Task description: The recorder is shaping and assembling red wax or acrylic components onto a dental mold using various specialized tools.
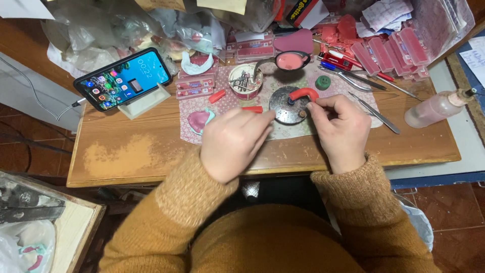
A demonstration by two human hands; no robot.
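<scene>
Wooden workbench (151, 151), worn pale in one patch, with a patterned cloth (283, 134) laid over its middle as your working mat.

Item: round metal disc (289, 105), lying flat on the cloth between your hands. A curved red wax strip (304, 93) arches over its far edge.

Item: your left hand (233, 142), fingers curled and drawn together, tips just touching the disc's near-left rim, apparently to steady it. Whether it pinches anything small, you cannot tell; the fingertips are blurred.

Item: your right hand (339, 126), closed in a pinch at the disc's right rim, beside the end of the red strip. What sits between thumb and finger is too small to make out.

Item: open tin of small metal tools (245, 81), just beyond the disc, within easy reach.

Item: small ladle holding pink wax (290, 60), behind the disc.

Item: pink-and-teal dental cast (200, 120), on the cloth's left edge near your left hand.

Item: tweezers (374, 112) and pliers (353, 78), to the right.

Item: plastic bottle of pinkish liquid (435, 107), lying at the far right.

Item: phone (123, 79), propped tilted on a white stand so its screen faces you.

Item: stacked pink boxes (389, 50), partly buried under papers and bags at the back; their contents are hidden.
</scene>
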